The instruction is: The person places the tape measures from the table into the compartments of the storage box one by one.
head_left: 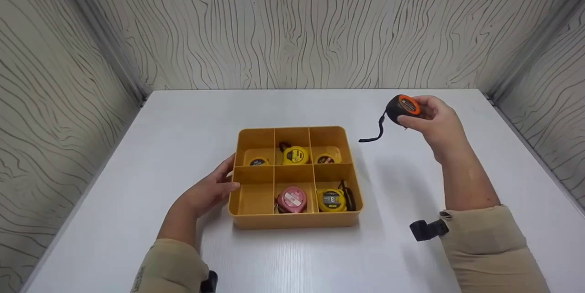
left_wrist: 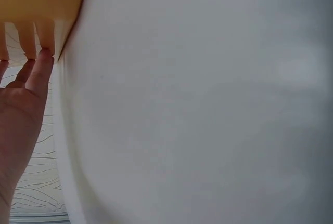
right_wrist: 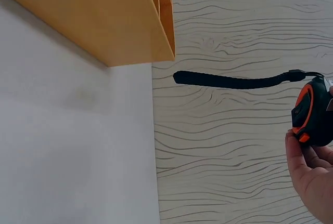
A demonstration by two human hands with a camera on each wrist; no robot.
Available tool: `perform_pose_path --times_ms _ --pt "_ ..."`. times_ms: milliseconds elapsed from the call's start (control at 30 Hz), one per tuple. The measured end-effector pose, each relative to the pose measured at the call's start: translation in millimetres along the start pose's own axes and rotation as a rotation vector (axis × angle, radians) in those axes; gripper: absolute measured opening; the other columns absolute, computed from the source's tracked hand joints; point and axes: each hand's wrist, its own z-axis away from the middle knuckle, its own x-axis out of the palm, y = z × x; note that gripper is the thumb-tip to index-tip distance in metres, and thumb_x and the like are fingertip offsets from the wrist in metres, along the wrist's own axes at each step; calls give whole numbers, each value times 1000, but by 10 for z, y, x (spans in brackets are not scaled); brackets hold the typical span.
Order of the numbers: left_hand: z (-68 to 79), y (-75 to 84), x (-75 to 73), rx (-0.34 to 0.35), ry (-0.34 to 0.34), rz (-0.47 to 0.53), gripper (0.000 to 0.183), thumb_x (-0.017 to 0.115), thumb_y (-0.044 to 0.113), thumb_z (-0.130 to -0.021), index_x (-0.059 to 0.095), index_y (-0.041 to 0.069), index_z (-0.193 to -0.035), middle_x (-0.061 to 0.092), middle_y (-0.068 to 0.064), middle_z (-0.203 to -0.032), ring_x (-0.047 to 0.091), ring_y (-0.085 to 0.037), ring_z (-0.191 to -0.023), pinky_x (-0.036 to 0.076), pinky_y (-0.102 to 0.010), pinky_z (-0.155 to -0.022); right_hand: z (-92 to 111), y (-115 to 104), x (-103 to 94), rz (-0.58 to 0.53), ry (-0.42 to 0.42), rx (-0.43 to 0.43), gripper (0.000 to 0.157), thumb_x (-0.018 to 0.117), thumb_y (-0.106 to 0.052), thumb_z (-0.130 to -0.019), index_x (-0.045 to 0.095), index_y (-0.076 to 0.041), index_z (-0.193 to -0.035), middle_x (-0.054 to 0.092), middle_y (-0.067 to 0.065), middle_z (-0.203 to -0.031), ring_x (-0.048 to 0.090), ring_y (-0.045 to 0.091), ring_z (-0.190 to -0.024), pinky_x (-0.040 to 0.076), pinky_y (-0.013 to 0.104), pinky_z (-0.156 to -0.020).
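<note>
My right hand [head_left: 441,124] holds a black and orange tape measure [head_left: 401,109] in the air, right of a yellow divided box [head_left: 292,221]. The tape measure's black wrist strap [right_wrist: 234,81] dangles toward the box. Against the box's left wall rest the fingertips of my left hand [head_left: 212,190], fingers fairly straight. In the front row lie a pink tape measure [head_left: 292,199] in the middle and a yellow one [head_left: 332,199] with a black strap at right. Behind them, another yellow tape measure [head_left: 296,155] sits in the middle. Dividers partly hide round labelled items at back left [head_left: 258,162] and back right [head_left: 325,159].
The box stands on a white table [head_left: 292,261]. Wood-patterned panels [head_left: 292,28] enclose the table at the back and both sides. The front left compartment [head_left: 256,199] shows its bare floor. Each sleeve carries a black wrist mount [head_left: 428,230].
</note>
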Motion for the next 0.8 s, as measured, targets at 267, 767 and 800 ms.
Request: perform_pose_path --times_ms 267,767,800 --pt "-1 -14 -15 7 -22 24 82 69 20 -79 20 43 -142 21 13 -147 25 -18 -135 26 -44 -106 15 -234 185 -1 -65 -27 59 67 -22 -83 39 -4 -132 50 11 -129 49 17 -111 43 25 -94" --pt "-9 -18 -30 11 -27 27 80 67 19 -81 20 40 -143 20 11 -149 25 -18 -135 25 -43 -107 93 -623 601 -6 -194 -125 58 71 -19 -78 44 -5 -127 54 8 -123 53 19 -108 44 33 -95" --pt "-9 -19 -29 13 -26 28 80 67 19 -81 20 40 -143 19 11 -149 24 -18 -135 25 -44 -107 100 -642 635 -1 -201 -128 58 72 -19 -78 44 -5 -127 54 8 -122 53 19 -108 44 33 -95"
